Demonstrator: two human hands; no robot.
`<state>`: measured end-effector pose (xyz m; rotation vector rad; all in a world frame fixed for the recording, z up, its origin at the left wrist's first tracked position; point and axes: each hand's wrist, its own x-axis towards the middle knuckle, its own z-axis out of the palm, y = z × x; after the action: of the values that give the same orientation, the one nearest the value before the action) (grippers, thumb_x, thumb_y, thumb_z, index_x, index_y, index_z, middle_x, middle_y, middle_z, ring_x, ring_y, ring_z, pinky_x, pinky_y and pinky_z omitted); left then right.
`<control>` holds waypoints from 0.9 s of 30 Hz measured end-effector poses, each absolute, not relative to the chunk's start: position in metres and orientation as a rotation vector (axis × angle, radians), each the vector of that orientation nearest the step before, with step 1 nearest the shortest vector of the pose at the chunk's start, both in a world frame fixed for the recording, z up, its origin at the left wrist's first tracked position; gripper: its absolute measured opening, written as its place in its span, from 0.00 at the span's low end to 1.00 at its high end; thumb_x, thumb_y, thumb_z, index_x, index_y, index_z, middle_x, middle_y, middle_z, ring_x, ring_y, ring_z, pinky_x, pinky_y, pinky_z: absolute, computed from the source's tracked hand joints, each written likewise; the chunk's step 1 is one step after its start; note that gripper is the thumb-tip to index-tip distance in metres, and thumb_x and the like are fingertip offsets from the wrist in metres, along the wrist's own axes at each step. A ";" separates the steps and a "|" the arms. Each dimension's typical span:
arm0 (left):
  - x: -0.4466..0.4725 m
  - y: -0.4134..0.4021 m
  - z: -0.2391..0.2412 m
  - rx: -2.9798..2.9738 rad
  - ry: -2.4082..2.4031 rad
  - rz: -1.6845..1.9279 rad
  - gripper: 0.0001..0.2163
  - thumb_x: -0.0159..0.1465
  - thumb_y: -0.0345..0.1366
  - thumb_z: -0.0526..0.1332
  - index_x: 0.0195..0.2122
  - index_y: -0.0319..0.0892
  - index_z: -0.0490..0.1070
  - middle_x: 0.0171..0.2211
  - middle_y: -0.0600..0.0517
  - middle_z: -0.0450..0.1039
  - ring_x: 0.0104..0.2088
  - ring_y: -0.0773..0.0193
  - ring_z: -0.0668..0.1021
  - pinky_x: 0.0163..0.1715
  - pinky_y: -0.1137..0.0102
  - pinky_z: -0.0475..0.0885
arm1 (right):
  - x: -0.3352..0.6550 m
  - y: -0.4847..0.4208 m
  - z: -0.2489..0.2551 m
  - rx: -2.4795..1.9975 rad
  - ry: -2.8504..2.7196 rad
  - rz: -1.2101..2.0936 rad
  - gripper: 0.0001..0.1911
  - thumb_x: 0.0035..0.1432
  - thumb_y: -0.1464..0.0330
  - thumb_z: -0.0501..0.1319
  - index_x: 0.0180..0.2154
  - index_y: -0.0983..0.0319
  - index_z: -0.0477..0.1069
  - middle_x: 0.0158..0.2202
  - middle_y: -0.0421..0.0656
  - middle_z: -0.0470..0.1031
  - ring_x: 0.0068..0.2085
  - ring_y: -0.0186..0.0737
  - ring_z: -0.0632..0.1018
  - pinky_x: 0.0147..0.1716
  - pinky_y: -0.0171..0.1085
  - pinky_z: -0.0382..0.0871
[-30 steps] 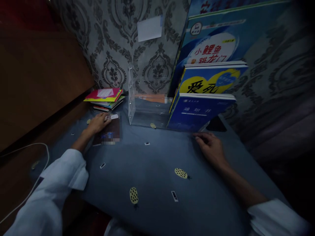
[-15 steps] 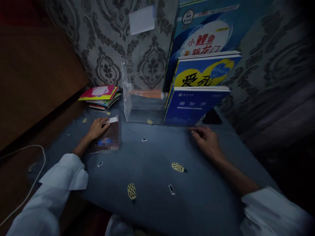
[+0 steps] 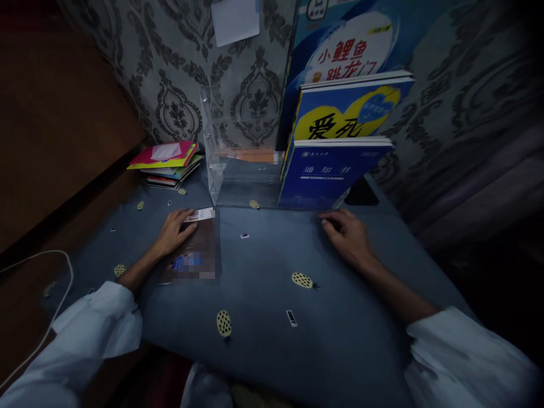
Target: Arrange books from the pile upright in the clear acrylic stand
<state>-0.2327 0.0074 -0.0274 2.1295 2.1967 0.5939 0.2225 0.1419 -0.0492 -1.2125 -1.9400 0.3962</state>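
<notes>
My left hand (image 3: 175,233) is closed on the upper left edge of a thin dark book (image 3: 198,246), its thumb on the cover. The book lies on the blue cloth, part of its cover blurred out, with a white label along its top edge. On the right, my right hand (image 3: 346,233) rests on the cloth with fingers curled and nothing visible in them. Its fingertips are just in front of a clear acrylic book stand (image 3: 246,195). A dark blue booklet (image 3: 331,173), a blue-and-yellow book (image 3: 346,113) and a taller blue book (image 3: 352,51) stand in the stand's right side.
A stack of books (image 3: 164,164) with a pink and yellow top one lies at the back left. A dark flat object (image 3: 361,191) sits behind the right hand. A white cable (image 3: 70,272) hangs by the left arm. Patterned wallpaper (image 3: 178,107) backs the table (image 3: 263,340).
My left hand has brought the dark book slightly right and nearer to me. My right hand stays by the stand, fingers still curled. The view has shifted a little.
</notes>
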 end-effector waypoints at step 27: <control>-0.047 0.044 -0.039 2.114 1.853 0.693 0.29 0.70 0.44 0.56 0.69 0.37 0.57 0.71 0.34 0.55 0.72 0.46 0.57 0.71 0.51 0.53 | 0.215 0.127 -0.038 -1.117 -2.087 0.408 0.12 0.60 0.68 0.57 0.40 0.60 0.79 0.38 0.47 0.78 0.32 0.43 0.77 0.32 0.42 0.72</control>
<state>-0.0465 0.0440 -0.0389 2.1137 1.8527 0.6933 0.2150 0.1272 -0.0382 -1.1165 -2.0866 0.4081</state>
